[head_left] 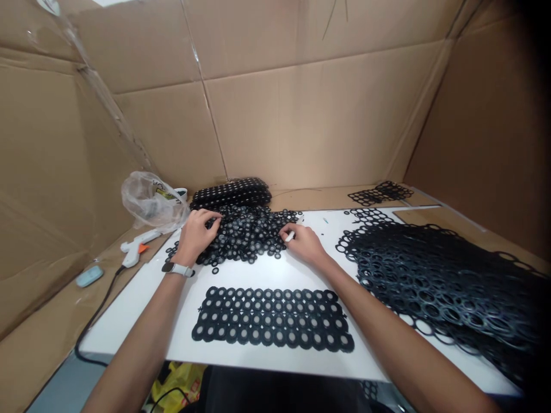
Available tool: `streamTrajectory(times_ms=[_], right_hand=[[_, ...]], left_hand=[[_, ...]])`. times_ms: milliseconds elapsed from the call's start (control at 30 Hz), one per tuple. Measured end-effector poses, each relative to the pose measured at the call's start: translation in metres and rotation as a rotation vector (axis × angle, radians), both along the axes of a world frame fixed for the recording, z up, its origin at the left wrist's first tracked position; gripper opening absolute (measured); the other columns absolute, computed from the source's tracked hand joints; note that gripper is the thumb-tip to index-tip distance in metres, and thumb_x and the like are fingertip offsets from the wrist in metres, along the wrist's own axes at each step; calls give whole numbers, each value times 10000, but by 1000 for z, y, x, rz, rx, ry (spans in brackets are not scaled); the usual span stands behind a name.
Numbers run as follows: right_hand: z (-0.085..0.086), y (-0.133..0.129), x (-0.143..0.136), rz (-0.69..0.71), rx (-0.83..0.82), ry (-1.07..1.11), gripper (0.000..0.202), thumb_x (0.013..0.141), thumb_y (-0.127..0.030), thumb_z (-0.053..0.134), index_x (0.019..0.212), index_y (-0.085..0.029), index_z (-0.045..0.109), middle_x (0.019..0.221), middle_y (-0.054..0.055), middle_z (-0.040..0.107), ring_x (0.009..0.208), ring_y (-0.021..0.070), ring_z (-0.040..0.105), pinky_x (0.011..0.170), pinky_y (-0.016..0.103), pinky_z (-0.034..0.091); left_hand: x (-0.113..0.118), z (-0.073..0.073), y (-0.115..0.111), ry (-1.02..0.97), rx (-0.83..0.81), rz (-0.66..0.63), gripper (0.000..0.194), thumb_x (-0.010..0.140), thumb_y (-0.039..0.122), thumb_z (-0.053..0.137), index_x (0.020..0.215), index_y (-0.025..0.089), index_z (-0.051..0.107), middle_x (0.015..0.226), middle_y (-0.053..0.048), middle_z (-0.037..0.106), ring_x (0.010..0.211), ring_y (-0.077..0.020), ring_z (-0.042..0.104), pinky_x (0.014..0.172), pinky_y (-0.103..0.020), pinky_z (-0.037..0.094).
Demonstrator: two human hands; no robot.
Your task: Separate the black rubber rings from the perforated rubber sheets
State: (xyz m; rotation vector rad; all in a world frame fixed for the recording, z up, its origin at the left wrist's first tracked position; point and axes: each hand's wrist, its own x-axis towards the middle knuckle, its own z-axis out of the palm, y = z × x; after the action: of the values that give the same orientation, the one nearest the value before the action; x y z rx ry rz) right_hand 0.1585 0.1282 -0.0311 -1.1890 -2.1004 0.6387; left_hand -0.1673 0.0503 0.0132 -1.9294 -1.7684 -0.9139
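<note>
A heap of small black rings point(245, 232) lies on the white table point(142, 310). At the heap's left side is my left hand point(198, 232), thumb and forefinger brought together; anything between them is too small to make out. My right hand point(302, 242), at the heap's right edge, is closed around a slim white tool point(290, 236). Nearer to me lies a flat black panel point(271, 318), made of rows of joined discs with grey centres. A loose ring point(215, 271) sits between the heap and the panel.
Large black ring mesh sheets point(443, 287) cover the right side. Rolled dotted black material point(232, 192) stands behind the heap. At left are a plastic bag point(148, 201), a white glue gun point(136, 248) with a cord, and a light blue case point(89, 276). Cardboard walls point(336, 120) surround the table.
</note>
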Motion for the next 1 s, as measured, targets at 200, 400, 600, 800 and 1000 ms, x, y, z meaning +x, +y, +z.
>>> streamTrajectory(times_ms=[200, 400, 600, 800, 1000], right_hand=[[1, 0, 0, 1, -1, 4, 267, 878, -145, 632, 1035, -259, 814, 1124, -1, 798, 937, 201, 697, 792, 253, 458], [-1, 1, 1, 9, 6, 8, 277, 869, -138, 623, 1032, -260, 811, 1120, -6, 797, 930, 195, 695, 780, 249, 448], [-4, 2, 1, 16, 17, 15, 248, 865, -146, 615, 986, -257, 800, 1090, -4, 798, 919, 191, 692, 794, 243, 458], [-3, 2, 1, 13, 16, 14, 259, 865, -141, 611, 997, -255, 802, 1087, -1, 798, 924, 196, 694, 801, 244, 464], [-2, 2, 1, 11, 9, 9, 255, 867, -145, 622, 1003, -258, 806, 1084, -6, 798, 910, 192, 689, 773, 249, 449]], left_hand=[[5, 1, -2, -10, -14, -1, 184, 1013, 320, 608, 1041, 257, 780, 1106, -57, 771, 1063, -283, 647, 987, -438, 484], [1, 8, -6, -28, 10, 8, 224, 1019, 333, 580, 1070, 251, 781, 1119, -62, 776, 1065, -280, 658, 992, -437, 489], [-13, 16, -20, -78, -65, 34, 203, 973, 397, 620, 959, 247, 756, 1018, -51, 797, 937, -272, 674, 853, -415, 512], [-17, 16, -26, -80, -188, -17, 201, 934, 401, 621, 950, 255, 759, 1053, -64, 809, 1002, -293, 697, 876, -424, 530], [-18, 12, -24, -51, -159, 13, 220, 935, 362, 618, 1059, 259, 767, 1047, -56, 799, 992, -293, 699, 893, -432, 521]])
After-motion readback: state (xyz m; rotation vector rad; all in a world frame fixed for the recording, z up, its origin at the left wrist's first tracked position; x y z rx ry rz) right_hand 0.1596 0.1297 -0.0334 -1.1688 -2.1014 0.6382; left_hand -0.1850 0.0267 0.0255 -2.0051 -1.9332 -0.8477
